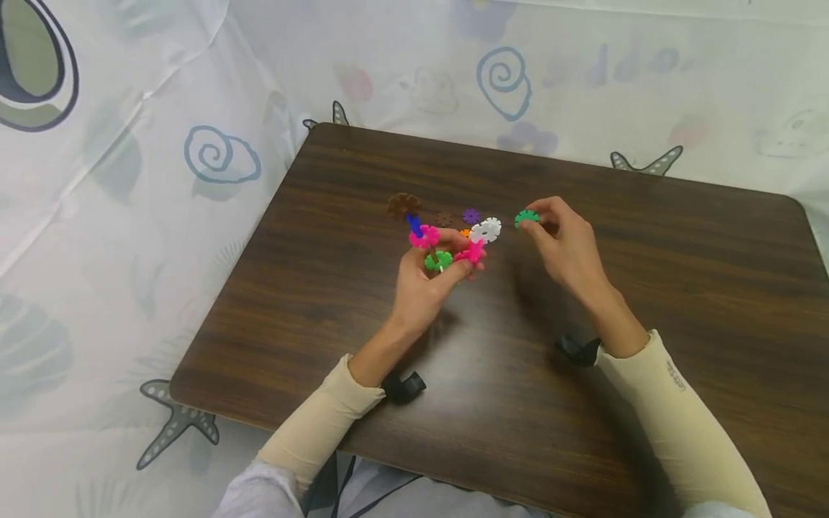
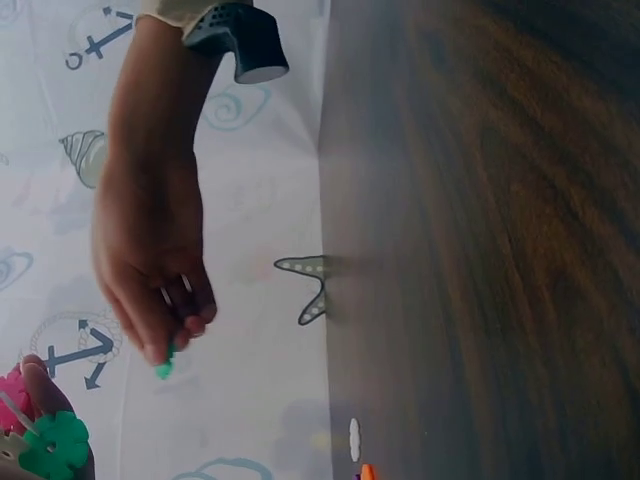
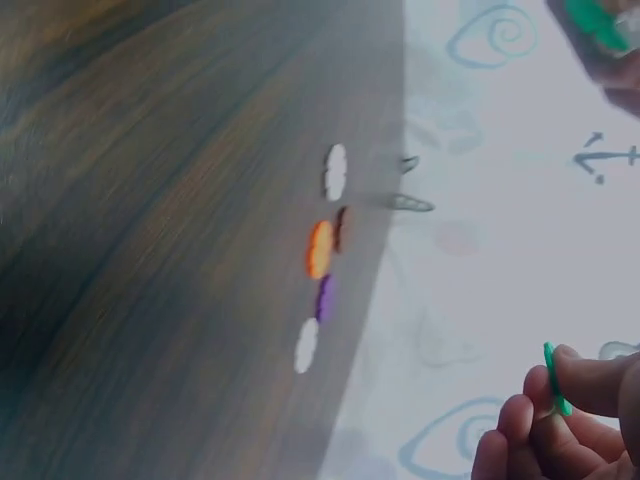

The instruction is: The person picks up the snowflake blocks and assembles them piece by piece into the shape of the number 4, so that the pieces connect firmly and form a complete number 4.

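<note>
My left hand (image 1: pixel 421 288) holds a chain of joined plastic snowflake discs above the table. In it are a brown disc (image 1: pixel 404 206), a blue disc (image 1: pixel 414 226), a pink disc (image 1: pixel 424 237), a light green disc (image 1: pixel 439 260) and another pink piece (image 1: pixel 470 252) by the fingertips. To the right, my right hand (image 1: pixel 570 244) pinches a single green disc (image 1: pixel 527 219) between thumb and fingers, apart from the chain. The right wrist view shows this green disc (image 3: pixel 556 380) nearly edge-on. Fingers hide part of the chain.
Loose discs lie on the dark wooden table (image 1: pixel 680 259) beyond my left hand: brown (image 1: pixel 443 219), purple (image 1: pixel 470 216), orange (image 3: pixel 319 250) and white (image 3: pixel 336 172). A patterned white cloth (image 1: pixel 414 65) hangs behind the table. Black wrist mounts (image 1: pixel 404 388) sit under both forearms.
</note>
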`<action>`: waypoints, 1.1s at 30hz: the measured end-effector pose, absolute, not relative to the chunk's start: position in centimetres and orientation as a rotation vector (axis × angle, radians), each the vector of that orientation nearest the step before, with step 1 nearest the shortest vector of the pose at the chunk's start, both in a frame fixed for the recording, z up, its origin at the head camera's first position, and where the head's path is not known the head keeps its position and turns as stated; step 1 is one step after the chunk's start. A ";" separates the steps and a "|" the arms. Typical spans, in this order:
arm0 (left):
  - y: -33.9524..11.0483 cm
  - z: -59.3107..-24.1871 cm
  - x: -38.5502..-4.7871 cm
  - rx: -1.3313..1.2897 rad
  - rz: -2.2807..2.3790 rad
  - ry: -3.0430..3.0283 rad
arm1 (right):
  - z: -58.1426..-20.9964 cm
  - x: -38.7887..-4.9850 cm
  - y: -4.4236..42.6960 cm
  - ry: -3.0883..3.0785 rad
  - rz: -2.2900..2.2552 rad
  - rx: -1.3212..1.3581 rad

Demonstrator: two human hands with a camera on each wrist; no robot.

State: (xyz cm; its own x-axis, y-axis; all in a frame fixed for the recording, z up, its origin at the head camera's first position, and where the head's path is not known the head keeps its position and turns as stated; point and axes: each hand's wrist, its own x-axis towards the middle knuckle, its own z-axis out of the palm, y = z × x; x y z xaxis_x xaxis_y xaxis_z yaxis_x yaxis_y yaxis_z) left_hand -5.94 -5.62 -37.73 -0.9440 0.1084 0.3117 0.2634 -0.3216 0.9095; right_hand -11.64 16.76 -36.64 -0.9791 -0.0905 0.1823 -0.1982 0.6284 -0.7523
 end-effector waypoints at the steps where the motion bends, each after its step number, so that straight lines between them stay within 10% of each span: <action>1: -5.6 -37.8 -5.9 -0.486 -2.443 -1.763 | -36.5 -11.4 16.7 -2.705 1.282 0.241; 33: -5.0 -38.3 -6.2 -0.411 -2.449 -1.569 | -32.5 -6.3 14.8 -2.424 1.428 0.404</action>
